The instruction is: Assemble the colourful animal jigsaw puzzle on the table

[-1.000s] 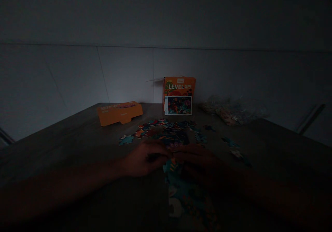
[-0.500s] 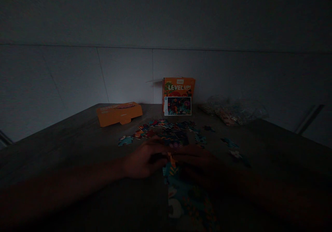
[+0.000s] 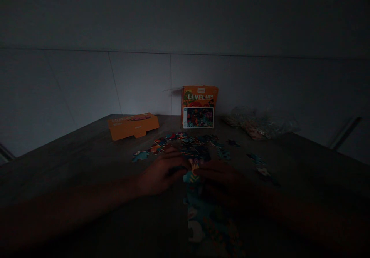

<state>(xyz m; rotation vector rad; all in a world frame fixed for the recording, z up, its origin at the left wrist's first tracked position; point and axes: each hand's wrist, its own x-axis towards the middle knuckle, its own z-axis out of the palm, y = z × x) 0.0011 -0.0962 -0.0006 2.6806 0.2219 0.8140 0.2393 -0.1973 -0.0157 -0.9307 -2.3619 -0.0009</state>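
Note:
In the dim head view, a teal puzzle piece with a yellow plant pattern (image 3: 192,176) lies between my two hands. My left hand (image 3: 162,173) has its fingers and thumb closed at the piece's left edge. From the right, my right hand (image 3: 221,177) reaches over it, its fingertips on the piece's right side. Joined puzzle pieces (image 3: 212,219) run from beneath my right hand toward me. Just beyond the hands is a dark section of puzzle (image 3: 195,153). Shadow hides much of my right hand.
Loose pieces (image 3: 170,138) form an arc beyond the hands, with others at the left (image 3: 140,156) and right (image 3: 256,159). An orange box (image 3: 199,96) stands behind a picture card (image 3: 199,118). An orange carton (image 3: 133,126) lies left; plastic bags (image 3: 260,125) lie back right.
The teal and yellow piece has moved slightly away from me and turned, and now sits flatter between the hands. The fingers of both hands have shifted slightly.

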